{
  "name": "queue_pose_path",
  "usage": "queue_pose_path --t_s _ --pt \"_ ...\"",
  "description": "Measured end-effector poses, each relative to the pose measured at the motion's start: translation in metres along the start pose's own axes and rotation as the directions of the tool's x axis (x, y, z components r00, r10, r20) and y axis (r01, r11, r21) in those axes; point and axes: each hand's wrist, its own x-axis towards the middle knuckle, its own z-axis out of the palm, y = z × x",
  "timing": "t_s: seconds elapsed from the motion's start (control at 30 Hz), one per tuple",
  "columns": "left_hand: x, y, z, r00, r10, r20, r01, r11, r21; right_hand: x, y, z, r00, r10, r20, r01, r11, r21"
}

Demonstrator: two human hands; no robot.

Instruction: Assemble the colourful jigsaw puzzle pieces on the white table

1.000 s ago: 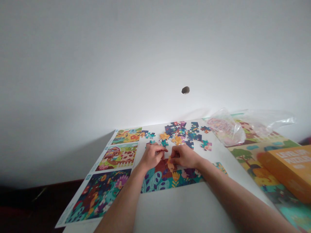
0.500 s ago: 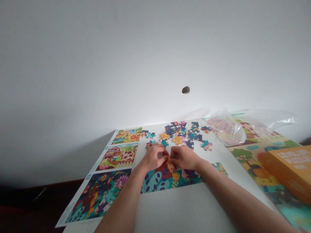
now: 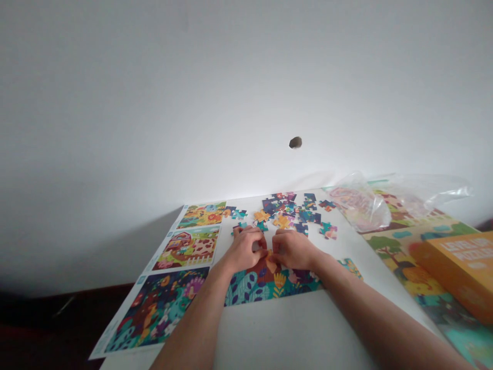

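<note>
Left hand: the left hand bends over the puzzle, thumb and fingers curled toward the orange puzzle piece; a firm grip cannot be confirmed.
Right hand: the right hand sits just beside the left, fingers bent down at the right side of the same piece; whether it is clamped cannot be told.
Orange piece: located between the two hands, over the joined puzzle section; seating is unclear.
Joined section: flat on the white desk, with leaf and flower print; upper part hidden by the hands.
Loose pieces: a cluster of puzzle pieces beyond the hands; a teal-and-pink piece lies apart at right.
Reference sheet: a sheet with three printed pictures, left of the puzzle.
Right side: a clear plastic bag and an orange box rest on a printed poster.
Wall: white, with one hole.
</note>
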Motion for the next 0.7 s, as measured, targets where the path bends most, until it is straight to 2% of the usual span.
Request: queue_pose_path --t_s 0.3,0.4,0.53,0.6,0.7 --pt "-0.001 0.000 0.001 1.000 0.002 -0.005 -0.002 1.000 0.013 0.000 -0.004 0.003 0.999 0.038 0.002 -0.038 0.998 -0.047" --pt "-0.001 0.000 0.001 1.000 0.005 -0.004 -0.005 1.000 0.018 0.001 -0.003 0.005 0.994 0.103 -0.022 -0.104 0.993 -0.053" --pt "-0.001 -0.001 0.001 1.000 0.021 0.001 -0.021 0.999 0.024 0.003 0.000 0.006 0.969 0.216 -0.117 -0.224 0.972 -0.063" --pt "-0.001 -0.003 0.003 0.999 0.025 -0.038 -0.023 0.999 0.045 0.004 0.003 0.005 0.951 0.265 -0.157 -0.278 0.958 -0.070" --pt "0.002 -0.008 0.008 0.986 -0.007 -0.168 0.027 0.993 0.118 0.006 0.009 0.004 0.920 0.306 -0.246 -0.334 0.939 -0.080"
